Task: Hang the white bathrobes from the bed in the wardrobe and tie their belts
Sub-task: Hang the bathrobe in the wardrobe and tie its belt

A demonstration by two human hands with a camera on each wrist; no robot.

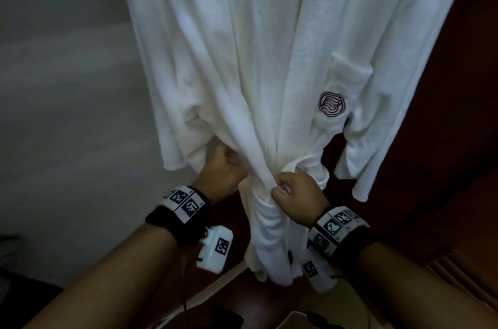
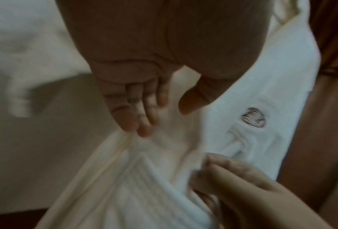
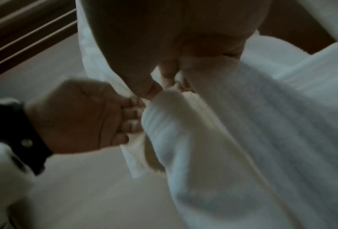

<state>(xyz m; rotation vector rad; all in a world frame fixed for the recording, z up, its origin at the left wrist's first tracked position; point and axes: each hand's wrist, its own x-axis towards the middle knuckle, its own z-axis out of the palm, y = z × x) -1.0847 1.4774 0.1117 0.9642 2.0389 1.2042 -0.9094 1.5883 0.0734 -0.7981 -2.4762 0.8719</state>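
- The white bathrobe (image 1: 269, 45) runs off the top edge of the head view, so its collar and whatever it hangs from stay unseen.
- Fingers of the left hand (image 1: 225, 172) disappear behind gathered cloth; the left wrist view is too blurred to show any hold.
- The right hand (image 1: 297, 199) bunches fabric, but whether that strip is a belt cannot be told.
- The embroidered logo (image 1: 332, 104) is too small to read.
- Both wrist views are dim and soft.
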